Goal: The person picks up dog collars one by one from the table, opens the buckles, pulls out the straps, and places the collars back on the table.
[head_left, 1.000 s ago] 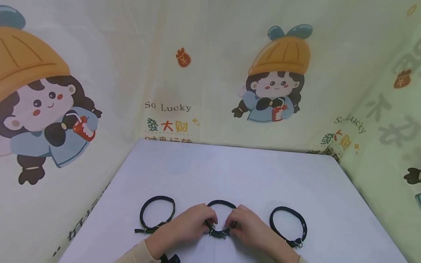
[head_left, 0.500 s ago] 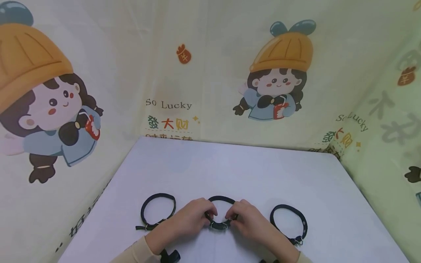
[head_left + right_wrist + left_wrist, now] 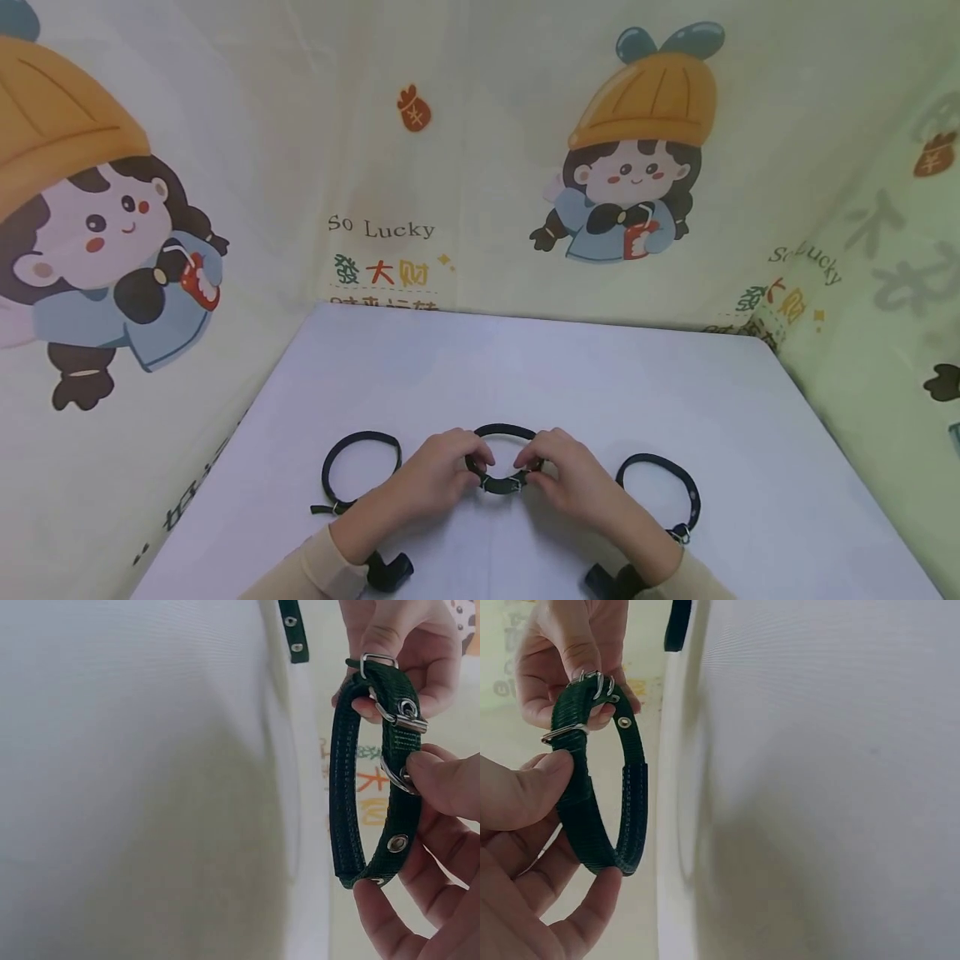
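Note:
A dark green pet collar (image 3: 501,485) is buckled into a loop and held up off the white table between both hands. My left hand (image 3: 438,468) pinches its left side between thumb and fingers. On its right side, my right hand (image 3: 573,473) does the same. In the right wrist view the collar (image 3: 345,787) shows a metal buckle (image 3: 409,720), a D-ring (image 3: 395,776) and an eyelet (image 3: 398,843). Dark padding lines part of the inside. The left wrist view shows the collar (image 3: 577,817) with my left thumb (image 3: 551,772) pressing its outer face.
On the white table (image 3: 480,367), a second looped collar (image 3: 327,475) lies to the left, partly behind my left forearm. A third collar (image 3: 693,492) lies to the right beside my right forearm. A printed curtain (image 3: 480,167) hangs behind the table.
Both hands have raised the collar higher above the table, its buckled front tipping up. Their grip looks the same. The head view has tilted slightly; the other two collars stay put.

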{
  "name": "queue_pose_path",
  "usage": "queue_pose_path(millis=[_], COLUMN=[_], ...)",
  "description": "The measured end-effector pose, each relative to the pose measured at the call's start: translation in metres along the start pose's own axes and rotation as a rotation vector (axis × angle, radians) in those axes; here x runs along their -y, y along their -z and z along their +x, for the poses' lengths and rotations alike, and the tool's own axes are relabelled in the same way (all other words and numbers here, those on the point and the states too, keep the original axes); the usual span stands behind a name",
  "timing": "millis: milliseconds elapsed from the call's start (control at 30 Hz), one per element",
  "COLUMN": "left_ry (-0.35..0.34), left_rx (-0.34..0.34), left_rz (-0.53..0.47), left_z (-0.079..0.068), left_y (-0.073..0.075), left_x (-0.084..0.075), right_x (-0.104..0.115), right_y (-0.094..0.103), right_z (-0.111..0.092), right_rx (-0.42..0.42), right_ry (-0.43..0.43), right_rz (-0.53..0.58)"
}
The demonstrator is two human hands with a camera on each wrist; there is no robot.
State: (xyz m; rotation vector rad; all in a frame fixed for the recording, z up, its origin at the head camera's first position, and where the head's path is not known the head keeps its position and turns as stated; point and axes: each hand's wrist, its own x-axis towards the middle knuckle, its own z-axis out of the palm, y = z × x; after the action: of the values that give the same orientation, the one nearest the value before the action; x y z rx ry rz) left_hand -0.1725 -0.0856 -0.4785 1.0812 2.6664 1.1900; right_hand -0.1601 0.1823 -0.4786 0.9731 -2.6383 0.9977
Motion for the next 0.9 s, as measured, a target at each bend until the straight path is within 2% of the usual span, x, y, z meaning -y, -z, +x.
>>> queue_pose_path(millis=[133,433,667,900], left_ry=[-0.023,-0.028,0.008,0.007], left_rx=[-0.05,-0.121,-0.138,-0.177], left_rz=[-0.024,-0.068,-0.093,-0.136], left_z=[0.003,0.006,0.006,0.007], left_y=[0.003,0.006,0.008,0.011], left_x=[-0.001,-0.003,-0.005,-0.011], right_x=[0.002,0.008,0.014,0.015], right_y=[0.004,0.009,0.014,0.017], right_z=[0.005,0.01,0.013,0.015], right_rx=[-0.003,-0.038,-0.043,-0.064], right_ry=[-0.042,-0.079,-0.165,-0.18], right_rz=[0.021,0.05,0.103,0.192])
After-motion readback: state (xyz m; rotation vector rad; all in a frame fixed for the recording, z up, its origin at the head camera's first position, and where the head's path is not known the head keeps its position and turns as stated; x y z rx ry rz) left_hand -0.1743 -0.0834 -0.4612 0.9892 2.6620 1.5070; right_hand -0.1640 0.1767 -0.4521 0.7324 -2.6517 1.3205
